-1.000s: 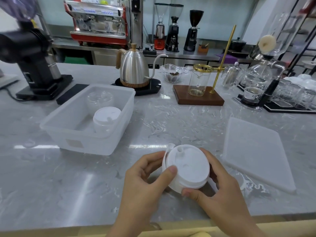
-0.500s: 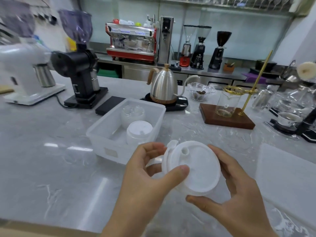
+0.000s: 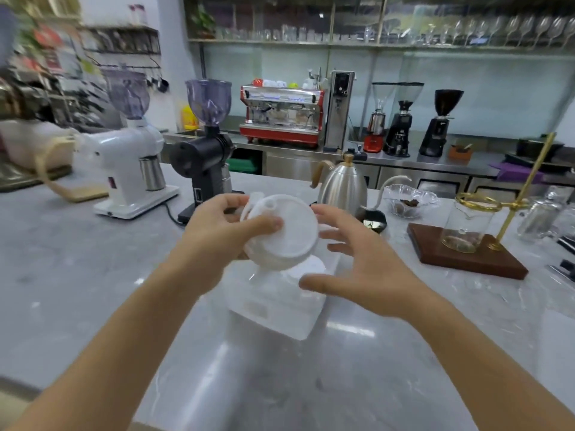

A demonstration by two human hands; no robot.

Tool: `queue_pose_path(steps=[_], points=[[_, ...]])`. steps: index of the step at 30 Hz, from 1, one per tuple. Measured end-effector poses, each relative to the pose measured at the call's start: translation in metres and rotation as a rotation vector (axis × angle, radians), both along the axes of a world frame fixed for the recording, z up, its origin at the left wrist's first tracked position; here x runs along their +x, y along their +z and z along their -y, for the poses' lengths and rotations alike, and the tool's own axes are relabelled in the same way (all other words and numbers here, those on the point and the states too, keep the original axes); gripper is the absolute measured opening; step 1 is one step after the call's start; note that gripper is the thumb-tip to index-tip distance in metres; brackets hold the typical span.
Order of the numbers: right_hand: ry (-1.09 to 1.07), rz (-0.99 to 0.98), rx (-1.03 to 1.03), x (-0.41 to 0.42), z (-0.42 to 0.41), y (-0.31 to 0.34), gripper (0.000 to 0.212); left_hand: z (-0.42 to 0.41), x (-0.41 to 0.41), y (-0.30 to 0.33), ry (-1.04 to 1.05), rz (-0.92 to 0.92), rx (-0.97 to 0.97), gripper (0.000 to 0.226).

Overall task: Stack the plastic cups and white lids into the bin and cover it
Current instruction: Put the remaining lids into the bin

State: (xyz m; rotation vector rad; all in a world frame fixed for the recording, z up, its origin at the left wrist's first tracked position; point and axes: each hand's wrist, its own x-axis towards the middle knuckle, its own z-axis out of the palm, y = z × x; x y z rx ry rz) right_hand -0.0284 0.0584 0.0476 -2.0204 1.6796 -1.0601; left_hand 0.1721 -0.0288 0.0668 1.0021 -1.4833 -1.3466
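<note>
My left hand grips a stack of white lids from the left, thumb pressed across the top lid. The stack hangs in the air over the translucent plastic bin, which stands on the marble counter. My right hand hovers just right of the lids with its fingers spread, apart from the stack. The lids and my hands hide most of the bin's inside, so the cups and lids in it are out of sight. The bin's flat cover is outside the view.
Behind the bin stand a black grinder, a white grinder and a steel kettle. A wooden base with a glass beaker and brass stand sits to the right. The marble counter extends left and toward me.
Both hands lifted the lid stack off the counter and carried it forward over the bin. My right hand has let go and opened. The camera tilted up.
</note>
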Motion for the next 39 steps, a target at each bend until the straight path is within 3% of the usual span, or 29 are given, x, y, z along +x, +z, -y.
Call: queue_pose_path(steps=[4, 6, 12, 23, 29, 39], points=[[-0.066, -0.130, 0.116, -0.013, 0.048, -0.015, 0.054, 0.039, 0.007, 0.005, 0.088, 0.145, 0.011, 0.058], [-0.060, -0.224, 0.220, -0.012, 0.066, -0.025, 0.048, 0.049, 0.004, 0.001, 0.096, 0.250, 0.012, 0.059], [-0.098, -0.361, 0.376, -0.007, 0.097, -0.041, 0.045, 0.064, -0.008, -0.014, 0.057, 0.521, -0.046, 0.055], [-0.121, -0.416, 0.385, -0.006, 0.104, -0.047, 0.035, 0.065, -0.029, -0.013, -0.173, 0.947, -0.114, 0.032], [-0.136, -0.395, 0.404, -0.006, 0.102, -0.047, 0.037, 0.060, -0.038, -0.018, -0.262, 1.309, -0.267, 0.052], [-0.150, -0.379, 0.414, -0.010, 0.099, -0.048, 0.034, 0.060, -0.053, -0.014, -0.435, 1.578, -0.418, 0.050]])
